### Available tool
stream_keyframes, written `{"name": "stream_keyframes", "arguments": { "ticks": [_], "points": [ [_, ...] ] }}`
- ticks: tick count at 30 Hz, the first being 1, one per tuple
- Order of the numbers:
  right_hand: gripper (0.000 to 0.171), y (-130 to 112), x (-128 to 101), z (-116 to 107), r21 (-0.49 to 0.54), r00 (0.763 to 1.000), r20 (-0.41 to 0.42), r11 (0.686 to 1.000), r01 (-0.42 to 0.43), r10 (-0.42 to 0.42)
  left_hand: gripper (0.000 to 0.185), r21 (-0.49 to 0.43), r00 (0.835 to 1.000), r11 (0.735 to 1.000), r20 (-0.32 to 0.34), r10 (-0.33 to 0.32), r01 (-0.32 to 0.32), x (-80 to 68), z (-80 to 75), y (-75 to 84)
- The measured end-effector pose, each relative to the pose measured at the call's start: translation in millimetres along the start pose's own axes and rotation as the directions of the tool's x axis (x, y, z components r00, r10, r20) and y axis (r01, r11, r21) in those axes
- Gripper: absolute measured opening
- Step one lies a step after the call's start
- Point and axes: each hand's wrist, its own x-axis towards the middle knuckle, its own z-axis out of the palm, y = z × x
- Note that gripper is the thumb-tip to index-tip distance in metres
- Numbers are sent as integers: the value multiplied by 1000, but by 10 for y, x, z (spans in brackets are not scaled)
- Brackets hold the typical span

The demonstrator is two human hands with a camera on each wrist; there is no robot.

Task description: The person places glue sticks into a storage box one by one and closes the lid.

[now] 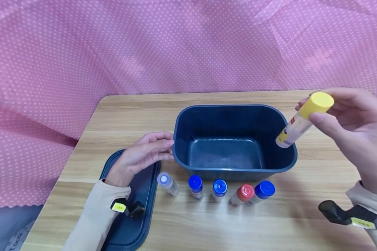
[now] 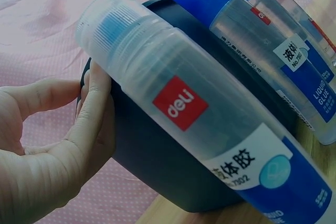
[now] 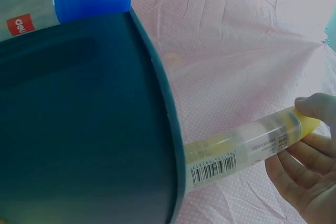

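Right hand (image 1: 358, 136): my fingers pinch the yellow-capped glue stick (image 1: 301, 122) near its cap, tilted, base over the bin's 3 o'clock rim.
Left hand (image 1: 141, 155): my fingers lie straight and relaxed, tips touching the bin's outer wall at 9 o'clock, grasping nothing.
Bin (image 1: 235, 169): dark blue, at the centre of the wooden table (image 1: 207, 223).
Lid (image 1: 128, 230): flat under my left wrist, at 8 o'clock from the bin.
Glue bottles (image 1: 220, 190): a row of five at 6 o'clock, just beside the bin: one clear cap, three blue, one red.
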Motion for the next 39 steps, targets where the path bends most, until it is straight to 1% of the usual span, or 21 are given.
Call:
{"name": "stream_keyframes", "arguments": {
  "ticks": [4, 6, 12, 13, 15, 18, 23, 29, 31, 33, 34, 36, 38, 39],
  "points": [
    [38, 22, 31, 46, -3, 999, 23, 999, 42, -42, 18, -10, 1000, 1000, -2, -3, 3, 2, -2, -3],
    [39, 46, 38, 62, 23, 998, 38, 998, 57, -58, 18, -13, 1000, 1000, 0, -2, 2, 5, -3, -6],
    [38, 99, 34, 111, 30, 996, 58, 997, 68, -70, 18, -19, 1000, 1000, 3, -2, 2, 9, 2, -2],
    [38, 106, 35, 120, 43, 996, 58, 997, 69, -72, 18, -19, 1000, 1000, 2, -2, 2, 10, 3, 0],
    [38, 112, 35, 137, 31, 995, 61, 997, 73, -75, 18, -20, 1000, 1000, -1, -4, 4, 9, 7, 5],
    [37, 114, 33, 155, -16, 996, 65, 998, 68, -67, 18, -22, 1000, 1000, -4, -8, 8, 9, 12, 9],
    [38, 122, 27, 166, -109, 998, 62, 993, 36, -29, 17, -23, 1000, 1000, -6, -10, 10, 10, 19, 15],
    [39, 156, 15, 178, -166, 999, 54, 986, 8, 1, 17, -21, 1000, 1000, -19, -14, 13, 9, 20, 8],
    [40, 170, 17, 179, -174, 998, 59, 985, 12, -2, 16, -20, 1000, 1000, -28, -14, 13, 9, 23, 9],
    [40, 184, 20, 179, -214, 998, 64, 976, 22, -9, 16, -17, 999, 1000, -33, -14, 13, 10, 24, 7],
    [41, 194, 23, 180, -214, 998, 67, 976, 29, -15, 16, -16, 999, 1000, -35, -13, 12, 10, 24, 8],
    [41, 206, 28, 185, -247, 997, 73, 968, 36, -19, 16, -15, 999, 1000, -34, -11, 11, 11, 24, 4],
    [41, 221, 35, 191, -282, 997, 76, 959, 34, -13, 16, -15, 999, 1000, -34, -9, 8, 10, 22, -1],
    [41, 235, 37, 193, -284, 997, 71, 959, 28, -8, 16, -14, 999, 1000, -35, -8, 7, 11, 21, -4]
  ]
}}
